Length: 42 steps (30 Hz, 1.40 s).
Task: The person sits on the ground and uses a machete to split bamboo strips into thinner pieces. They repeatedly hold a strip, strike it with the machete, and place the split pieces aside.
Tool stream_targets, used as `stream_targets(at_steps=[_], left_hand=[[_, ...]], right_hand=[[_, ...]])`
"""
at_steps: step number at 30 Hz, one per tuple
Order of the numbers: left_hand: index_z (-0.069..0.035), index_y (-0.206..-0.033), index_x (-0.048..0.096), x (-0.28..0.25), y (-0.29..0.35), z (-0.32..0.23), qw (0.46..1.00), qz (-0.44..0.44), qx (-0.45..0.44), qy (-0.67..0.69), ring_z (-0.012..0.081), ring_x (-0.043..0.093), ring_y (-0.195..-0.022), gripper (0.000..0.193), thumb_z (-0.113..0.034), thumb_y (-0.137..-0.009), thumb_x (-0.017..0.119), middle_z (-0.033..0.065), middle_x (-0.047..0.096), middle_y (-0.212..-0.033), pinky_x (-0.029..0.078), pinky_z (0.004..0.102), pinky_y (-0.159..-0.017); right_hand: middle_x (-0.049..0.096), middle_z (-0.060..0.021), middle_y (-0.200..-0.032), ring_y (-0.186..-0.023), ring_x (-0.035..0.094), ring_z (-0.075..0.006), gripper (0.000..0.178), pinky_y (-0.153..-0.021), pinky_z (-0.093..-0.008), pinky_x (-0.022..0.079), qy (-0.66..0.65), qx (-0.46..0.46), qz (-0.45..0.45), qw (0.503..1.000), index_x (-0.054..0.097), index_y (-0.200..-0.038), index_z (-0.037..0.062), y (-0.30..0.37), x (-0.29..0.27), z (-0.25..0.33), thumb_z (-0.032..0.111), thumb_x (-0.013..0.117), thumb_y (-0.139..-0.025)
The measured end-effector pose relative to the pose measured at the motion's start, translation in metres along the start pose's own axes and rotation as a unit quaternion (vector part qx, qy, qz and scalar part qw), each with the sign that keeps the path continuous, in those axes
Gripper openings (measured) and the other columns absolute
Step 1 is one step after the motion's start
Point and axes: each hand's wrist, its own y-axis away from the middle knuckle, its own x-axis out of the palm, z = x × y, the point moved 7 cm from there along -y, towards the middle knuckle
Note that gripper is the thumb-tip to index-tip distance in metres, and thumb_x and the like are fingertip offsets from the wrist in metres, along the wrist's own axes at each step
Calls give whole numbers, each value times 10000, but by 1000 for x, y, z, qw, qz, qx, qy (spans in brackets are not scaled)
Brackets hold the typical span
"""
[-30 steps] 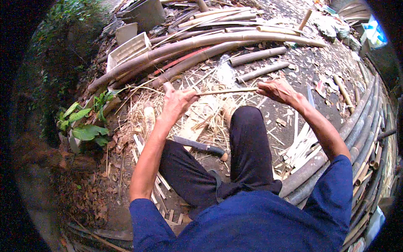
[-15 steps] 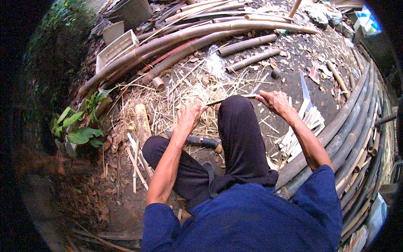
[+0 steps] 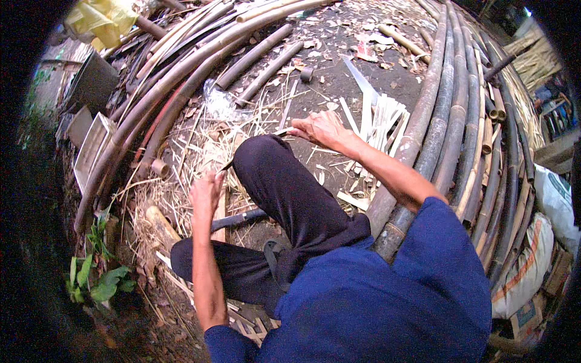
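Observation:
A thin bamboo strip (image 3: 282, 131) runs between my two hands, bent across my raised knee, which hides its middle. My left hand (image 3: 207, 189) closes around the end on the left side of the knee. On the other side my right hand (image 3: 319, 129) pinches the opposite end, fingers curled. Beneath my left forearm lies a long dark tool (image 3: 239, 219), partly covered by my leg; its kind is unclear. A pile of pale split strips (image 3: 386, 118) lies right of my right hand, beside a tapering blade (image 3: 359, 77) like a saw's.
Long dark bamboo poles (image 3: 437, 121) curve along the right side. More poles (image 3: 181, 75) arch at the far left, by a white crate (image 3: 92, 148). Shavings (image 3: 181, 193) cover the ground ahead, with a short bamboo piece (image 3: 162, 225) near my left knee. Sacks (image 3: 525, 263) stand far right.
The view has swung toward the right, so hands and knee appear farther left. Both hands still hold the strip across the knee; my left hand now sits lower beside it.

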Motion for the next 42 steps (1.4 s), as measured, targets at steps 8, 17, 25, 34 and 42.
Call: stream_targets(at_steps=[8, 17, 25, 34, 42], left_hand=[[-18, -1263, 547, -116, -3, 27, 961, -172, 130, 172, 297, 574, -1097, 388, -184, -916, 603, 163, 598, -1215, 411, 355, -987], [26, -1147, 604, -50, 137, 192, 969, -83, -136, 190, 168, 610, -846, 280, -157, -981, 473, 124, 659, -922, 485, 296, -765], [23, -1083, 604, 34, 243, 160, 923, -53, -238, 297, 278, 598, -874, 255, -160, -937, 503, 160, 642, -918, 475, 378, -778], [21, -1003, 609, 92, 318, 119, 897, -197, -280, 281, 388, 595, -895, 203, -126, -873, 556, 209, 615, -896, 470, 447, -791], [8, -986, 540, 150, 421, 199, 793, -325, -510, 71, 391, 515, -873, 215, -109, -822, 614, 208, 509, -942, 415, 496, -836]], right_hand=[[586, -200, -781, -798, 586, -388, 358, -690, -490, 453, -189, 176, -21, 966, 580, -960, 54, 98, 102, -59, 384, 443, -976], [602, -261, -952, -891, 614, -379, 415, -772, -466, 467, -177, 539, -233, 790, 499, -1224, -7, 250, 162, -178, 249, 511, -898], [504, -294, -1213, -1175, 461, -427, 565, -1008, -457, 361, -52, 455, -222, 861, 428, -1340, -32, 143, 114, -190, 284, 541, -886], [649, -56, -945, -829, 594, -123, 272, -747, -286, 487, -443, 41, -135, 885, 611, -1149, 33, -115, 28, 104, 211, 466, -1003], [560, -274, -1181, -1114, 543, -379, 442, -925, -444, 414, -324, 43, 346, 879, 559, -1222, 40, -4, 380, 151, 355, 357, -988]])
